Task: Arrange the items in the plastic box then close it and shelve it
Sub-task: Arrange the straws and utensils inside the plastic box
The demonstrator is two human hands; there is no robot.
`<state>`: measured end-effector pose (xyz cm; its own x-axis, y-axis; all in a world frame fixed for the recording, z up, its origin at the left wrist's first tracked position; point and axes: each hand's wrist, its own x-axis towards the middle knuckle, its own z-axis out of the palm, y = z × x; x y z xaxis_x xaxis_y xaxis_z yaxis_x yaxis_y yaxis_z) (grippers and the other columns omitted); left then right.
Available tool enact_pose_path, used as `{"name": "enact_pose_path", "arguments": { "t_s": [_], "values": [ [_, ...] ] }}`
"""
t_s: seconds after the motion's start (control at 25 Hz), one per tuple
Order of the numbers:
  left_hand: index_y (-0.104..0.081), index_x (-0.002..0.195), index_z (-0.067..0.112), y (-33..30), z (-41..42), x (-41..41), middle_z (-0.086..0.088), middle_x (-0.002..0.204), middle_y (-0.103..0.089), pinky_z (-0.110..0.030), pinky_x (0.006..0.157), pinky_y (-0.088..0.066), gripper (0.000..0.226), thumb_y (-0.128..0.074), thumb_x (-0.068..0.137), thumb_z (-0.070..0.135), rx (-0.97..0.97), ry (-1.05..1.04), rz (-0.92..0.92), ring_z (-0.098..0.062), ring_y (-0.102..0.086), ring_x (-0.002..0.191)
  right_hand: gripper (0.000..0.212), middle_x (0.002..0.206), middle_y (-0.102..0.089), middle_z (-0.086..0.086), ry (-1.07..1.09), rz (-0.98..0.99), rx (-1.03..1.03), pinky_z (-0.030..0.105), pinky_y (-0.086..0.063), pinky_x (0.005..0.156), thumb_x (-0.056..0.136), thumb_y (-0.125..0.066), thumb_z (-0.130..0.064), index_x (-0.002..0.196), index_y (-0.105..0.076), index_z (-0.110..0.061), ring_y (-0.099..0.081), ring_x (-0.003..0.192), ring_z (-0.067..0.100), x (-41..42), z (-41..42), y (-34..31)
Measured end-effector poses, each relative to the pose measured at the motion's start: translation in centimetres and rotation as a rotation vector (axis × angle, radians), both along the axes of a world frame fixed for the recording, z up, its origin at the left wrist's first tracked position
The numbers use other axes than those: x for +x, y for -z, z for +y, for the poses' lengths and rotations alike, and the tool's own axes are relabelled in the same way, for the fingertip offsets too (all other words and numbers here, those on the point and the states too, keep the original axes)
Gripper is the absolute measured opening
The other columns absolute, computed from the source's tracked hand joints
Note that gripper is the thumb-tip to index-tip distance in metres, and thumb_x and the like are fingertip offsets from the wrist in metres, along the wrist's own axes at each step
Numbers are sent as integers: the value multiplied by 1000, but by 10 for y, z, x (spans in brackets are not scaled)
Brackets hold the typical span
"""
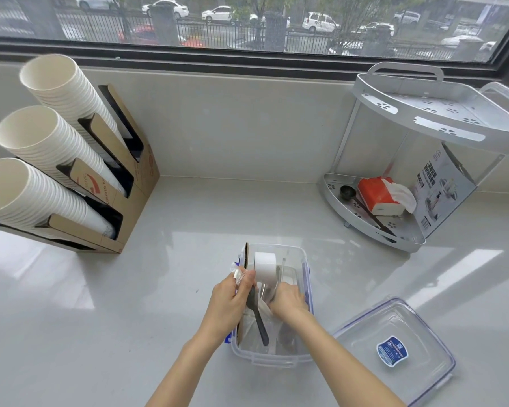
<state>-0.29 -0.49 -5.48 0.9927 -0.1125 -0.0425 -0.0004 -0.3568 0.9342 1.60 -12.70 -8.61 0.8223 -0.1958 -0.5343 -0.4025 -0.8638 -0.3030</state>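
Note:
A clear plastic box with blue clips stands open on the counter in front of me. Inside it are a white tape roll standing on edge, a thin brown cardboard piece along the left wall and clear plastic bags. My left hand grips a black spoon in a clear wrapper over the box's left side. My right hand reaches into the box beside the tape roll, its fingers curled on the items there; what they grip is hidden. The box's clear lid lies on the counter to the right.
A white two-tier corner shelf stands at the back right, its lower tier holding an orange tissue pack, a black scoop and a printed carton. A cardboard holder with three stacks of white paper cups stands at the left.

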Motion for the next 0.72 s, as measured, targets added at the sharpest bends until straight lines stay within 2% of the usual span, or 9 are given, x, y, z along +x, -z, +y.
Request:
{"name": "enact_pose_path", "arguments": {
  "t_s": [0.04,0.12,0.2,0.36,0.48,0.6,0.72],
  "values": [
    [-58,78,-5,0,0,0,3,61,-55,-10,57,-39,42,-37,94,28,1,1,3,-1,-50,55,29,121,-57,18,18,6,14,32,-43,74,91,-48,-10,117,-51,0,-57,109,33,0,0,-1],
    [-58,78,-4,-2,0,0,3,60,-53,-10,56,-39,42,-37,94,28,6,-10,9,-3,-49,55,35,128,-51,21,76,-12,46,35,-45,83,92,-43,-7,125,-39,3,-52,115,36,-1,1,-5],
    [-59,76,-2,-4,-1,0,4,56,-51,-10,54,-39,42,-37,94,29,-9,-35,19,-5,-48,53,37,129,-49,25,103,-106,74,39,-43,87,93,-35,-5,128,-28,5,-50,117,39,-3,1,-8],
    [-57,73,1,-10,-5,2,5,52,-49,-9,50,-40,40,-36,94,29,-24,-30,26,1,-50,45,28,109,-57,24,131,-379,249,33,-38,69,93,-26,-1,119,-33,5,-56,96,38,-13,-6,-21],
    [-54,74,5,-9,-12,2,6,53,-50,-8,49,-39,36,-37,94,29,4,17,62,2,-50,45,20,90,-51,15,190,-533,424,30,-30,64,96,-27,-12,111,-35,0,-48,77,31,-21,-15,-32],
    [-52,79,16,-4,-19,-2,6,63,-53,-7,54,-41,25,-42,92,34,5,96,132,-4,-51,57,11,71,-50,8,213,-632,504,35,-35,63,96,-33,-19,94,-34,-9,-48,68,29,-28,-25,-37],
    [-49,88,26,-4,-22,-7,12,80,-57,-6,65,-44,2,-50,89,28,-8,159,192,-5,-57,75,18,64,-47,2,165,-617,516,47,-48,69,96,-37,-20,103,-38,-4,-56,68,34,-36,-32,-39]
  ]
}}
